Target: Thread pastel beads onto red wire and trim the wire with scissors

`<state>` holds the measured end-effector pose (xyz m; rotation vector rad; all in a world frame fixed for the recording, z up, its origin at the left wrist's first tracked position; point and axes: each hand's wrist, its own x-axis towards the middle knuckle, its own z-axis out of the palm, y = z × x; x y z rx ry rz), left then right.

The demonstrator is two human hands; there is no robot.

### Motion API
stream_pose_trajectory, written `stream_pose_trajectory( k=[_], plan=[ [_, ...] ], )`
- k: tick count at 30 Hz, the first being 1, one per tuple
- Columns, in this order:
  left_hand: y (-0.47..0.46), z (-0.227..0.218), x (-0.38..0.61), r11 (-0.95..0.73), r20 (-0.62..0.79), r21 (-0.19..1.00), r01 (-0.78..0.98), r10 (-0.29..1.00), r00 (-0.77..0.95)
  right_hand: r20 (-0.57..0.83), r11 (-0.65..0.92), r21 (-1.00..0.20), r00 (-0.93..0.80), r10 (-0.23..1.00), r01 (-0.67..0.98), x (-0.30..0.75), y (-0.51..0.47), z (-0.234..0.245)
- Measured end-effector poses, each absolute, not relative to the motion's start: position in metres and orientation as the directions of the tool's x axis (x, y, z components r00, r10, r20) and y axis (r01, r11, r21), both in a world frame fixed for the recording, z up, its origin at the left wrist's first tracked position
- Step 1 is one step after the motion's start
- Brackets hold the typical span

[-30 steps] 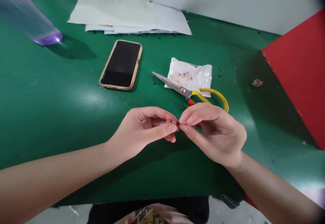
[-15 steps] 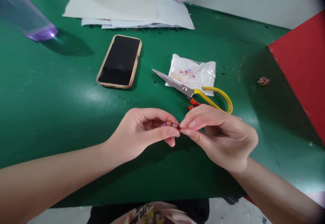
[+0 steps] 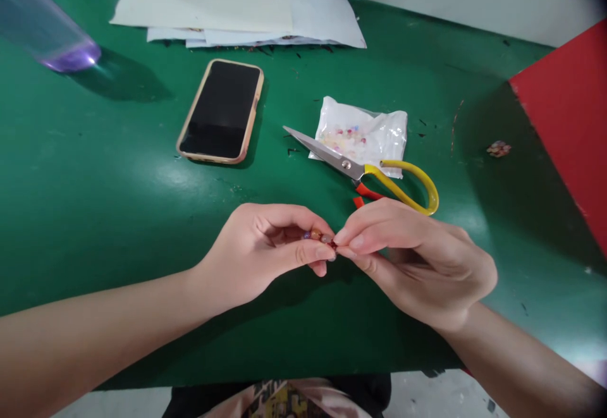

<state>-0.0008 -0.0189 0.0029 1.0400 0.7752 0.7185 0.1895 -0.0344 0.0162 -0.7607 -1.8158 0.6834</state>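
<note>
Between the thumb and fingers of my left hand (image 3: 270,250) is a short string of coloured beads (image 3: 315,234), with orange, grey, purple and dark red ones showing. My right hand (image 3: 417,253) meets it at the bead string's right end, thumb and fingertips pinched on that end. Whatever thread or wire passes through there is too small to make out. Just beyond my right hand lie scissors (image 3: 346,164) with yellow and red handles, their blades resting over a small clear-and-white bag of beads (image 3: 379,133).
A phone (image 3: 220,111) lies to the left of the scissors. Behind it are stacked white sheets (image 3: 208,0), and a purplish clear bottle (image 3: 52,32) stands far left. At right are a small bead cluster (image 3: 499,148), a thin copper-coloured wire (image 3: 456,124) and a red panel (image 3: 569,114).
My right hand has shifted slightly right and its fingers have moved a little at the bead string's end. The left hand keeps its hold. The view has tilted slightly.
</note>
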Motion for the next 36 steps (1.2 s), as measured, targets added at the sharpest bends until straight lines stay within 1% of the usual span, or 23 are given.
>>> stream_pose_trajectory(
  k=[11,16,21,30,33,36],
  plan=[
    [-0.017,0.0024,0.0012,0.35,-0.23,0.925,-0.149,0.826,0.515,0.533,0.615,-0.764,-0.348,0.771,0.195,0.1892,-0.0323,0.0169],
    [-0.0159,0.0021,0.0018,0.33,-0.204,0.929,-0.168,0.834,0.512,0.534,0.617,-0.755,-0.338,0.775,0.221,0.191,-0.0336,0.0146],
    [-0.0172,0.0029,0.0008,0.264,-0.154,0.95,-0.167,0.862,0.482,0.554,0.624,-0.749,-0.307,0.774,0.223,0.1944,-0.035,0.0116],
    [-0.0177,0.0052,0.0016,0.202,-0.128,0.972,-0.119,0.881,0.455,0.543,0.608,-0.78,-0.321,0.776,0.151,0.1917,-0.034,0.0114],
    [-0.0183,0.0058,0.0012,0.143,-0.089,0.986,-0.087,0.89,0.447,0.541,0.61,-0.776,-0.33,0.773,0.157,0.1908,-0.0342,0.0133],
    [-0.0196,0.0057,0.0011,0.041,-0.025,0.999,-0.028,0.907,0.421,0.554,0.624,-0.764,-0.329,0.765,0.166,0.1907,-0.034,0.015]
  ],
)
